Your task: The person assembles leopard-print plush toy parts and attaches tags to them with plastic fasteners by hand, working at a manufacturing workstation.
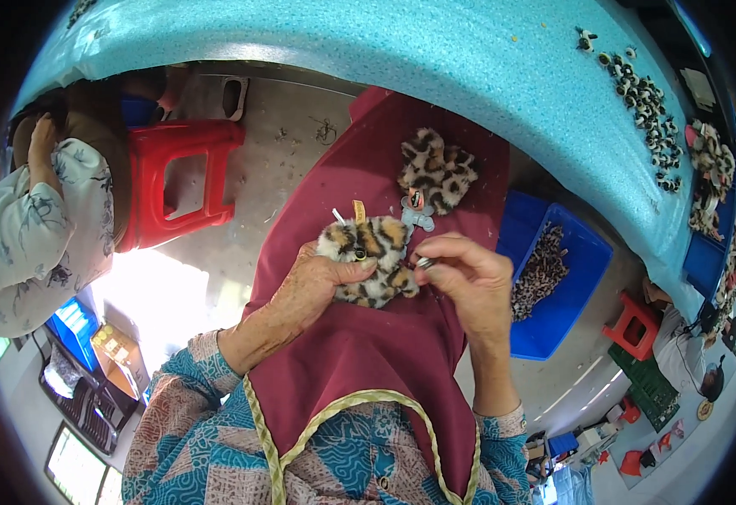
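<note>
A leopard-print plush piece (382,244) sits above my lap, held by my left hand (305,282) with the thumb pressed across its front. It carries a round dark eye with a yellowish ring (360,252) and a yellow tag (359,211) on its upper edge. At its right side, my right hand (475,273) pinches a small shiny metal piece (424,263), whose kind I cannot make out. Farther up my maroon apron (321,202) lies a second leopard-print plush piece (441,171). Beside that rests a greyish translucent piece (419,215).
A turquoise-covered table (368,42) spans the far side, with small black-and-white parts (647,109) piled at right. To my right stands a blue bin (544,341) of furry patterned pieces (539,278). At left, a person (52,219) sits by a red stool (142,194).
</note>
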{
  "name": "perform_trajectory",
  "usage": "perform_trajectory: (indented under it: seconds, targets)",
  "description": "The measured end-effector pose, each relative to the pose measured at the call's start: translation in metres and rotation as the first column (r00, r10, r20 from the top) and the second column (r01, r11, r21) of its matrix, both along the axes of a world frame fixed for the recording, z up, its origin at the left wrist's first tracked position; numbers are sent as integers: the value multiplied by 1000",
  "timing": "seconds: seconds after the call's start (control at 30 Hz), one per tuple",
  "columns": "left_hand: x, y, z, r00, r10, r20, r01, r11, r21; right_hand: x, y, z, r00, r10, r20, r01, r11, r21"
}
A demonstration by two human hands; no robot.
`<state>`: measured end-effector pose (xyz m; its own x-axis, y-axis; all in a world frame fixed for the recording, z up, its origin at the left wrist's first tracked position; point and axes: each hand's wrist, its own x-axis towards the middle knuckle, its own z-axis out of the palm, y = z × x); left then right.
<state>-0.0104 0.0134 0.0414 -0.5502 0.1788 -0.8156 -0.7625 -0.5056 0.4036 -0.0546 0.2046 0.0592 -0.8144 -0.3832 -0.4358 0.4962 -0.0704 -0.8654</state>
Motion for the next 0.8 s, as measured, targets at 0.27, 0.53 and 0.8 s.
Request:
perform_trajectory:
  seconds: [0.27,0.53,0.8]
  targets:
    - [-1,2,6,997,-71,-23,69,995,-72,21,-9,-13,995,-12,102,5,998,65]
    - [-3,1,10,995,-96,8,96,993,-73,21,-10,-14,998,-10,62,4,996,94]
    - [-3,0,7,994,-111,5,111,992,-57,27,-10,-15,993,-87,78,88,996,-17]
